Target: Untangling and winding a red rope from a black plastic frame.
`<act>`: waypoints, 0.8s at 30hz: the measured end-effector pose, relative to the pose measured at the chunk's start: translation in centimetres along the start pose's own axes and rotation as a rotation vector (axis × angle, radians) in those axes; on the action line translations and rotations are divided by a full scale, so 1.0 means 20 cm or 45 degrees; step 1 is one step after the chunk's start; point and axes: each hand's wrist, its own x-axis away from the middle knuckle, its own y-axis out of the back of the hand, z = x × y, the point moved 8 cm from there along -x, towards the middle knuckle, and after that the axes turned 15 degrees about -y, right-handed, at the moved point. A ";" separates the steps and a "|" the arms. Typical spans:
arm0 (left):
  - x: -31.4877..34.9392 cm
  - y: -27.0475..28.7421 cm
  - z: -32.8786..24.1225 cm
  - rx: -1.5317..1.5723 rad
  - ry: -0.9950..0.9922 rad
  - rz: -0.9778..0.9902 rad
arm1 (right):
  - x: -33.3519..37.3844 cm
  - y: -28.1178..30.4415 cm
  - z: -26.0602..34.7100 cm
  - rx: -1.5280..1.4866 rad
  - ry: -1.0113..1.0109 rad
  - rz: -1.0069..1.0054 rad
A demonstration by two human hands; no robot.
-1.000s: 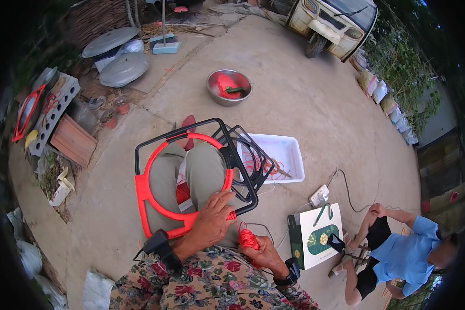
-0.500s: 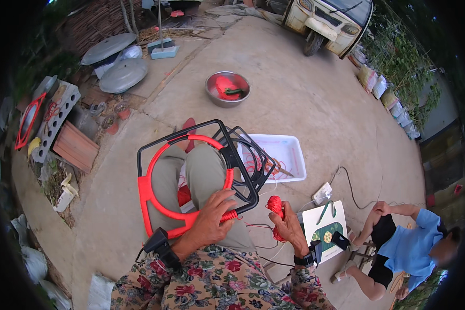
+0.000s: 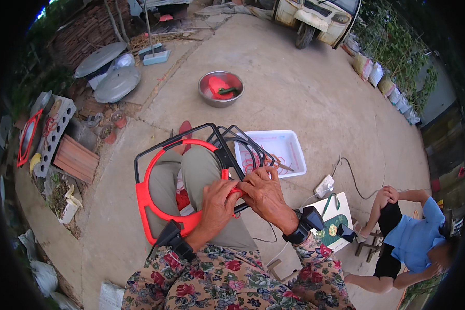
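Observation:
A square black frame [image 3: 139,155] with a large inner ring lies across my lap. Red cord [image 3: 143,204] covers most of the ring and part of the frame's left side. My left hand [image 3: 217,204] is closed with its fingertips pinching at the ring's lower right. Right beside it, my right hand [image 3: 266,199] is closed over the same spot, palm down, and a bit of red cord shows between the two hands. The ball of cord is hidden now. More black frames [image 3: 266,155] lean behind the one on my lap. Something red [image 3: 182,199] shows between my legs.
Beyond my knees are a white tray [image 3: 298,144] with red cord scraps and a steel bowl [image 3: 221,102] holding red material. At right are a power strip [image 3: 324,186], a white-and-green bag [image 3: 341,206] and a seated person in blue [image 3: 416,222]. Blocks [image 3: 57,124] stand at left.
My right hand has moved left and up with the red cord, from beside the frame to meet my left hand at the ring. The seated person's arm has shifted.

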 end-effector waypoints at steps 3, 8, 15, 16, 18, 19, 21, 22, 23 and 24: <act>0.00 -0.03 0.06 -0.023 -0.009 0.026 | 0.01 0.09 0.00 -0.153 -0.195 -0.118; 0.00 -0.03 0.07 -0.102 -0.114 0.008 | 0.34 0.03 -0.26 -0.649 -0.761 -0.269; 0.00 -0.06 0.04 -0.120 -0.176 0.030 | 0.49 -0.51 -0.28 -1.858 -1.135 0.154; 0.00 -0.06 0.04 -0.124 -0.176 0.042 | 0.46 -0.50 -0.25 -1.879 -1.120 0.129; 0.00 -0.05 0.04 -0.134 -0.180 0.044 | 0.45 -0.57 -0.30 -1.791 -1.114 0.170; 0.01 -0.06 0.04 -0.145 -0.189 0.086 | 0.44 -0.58 -0.30 -1.701 -1.119 0.213; 0.01 -0.07 0.04 -0.158 -0.199 0.118 | 0.43 -0.59 -0.31 -1.708 -1.140 0.278; 0.02 -0.07 0.05 -0.137 -0.181 0.119 | 0.43 -0.60 -0.30 -1.717 -1.176 0.338; 0.03 -0.06 0.05 -0.115 -0.165 0.120 | 0.44 -0.59 -0.29 -1.713 -1.172 0.340; 0.05 -0.03 0.05 -0.114 -0.166 0.115 | 0.45 -0.56 -0.28 -1.640 -1.077 0.289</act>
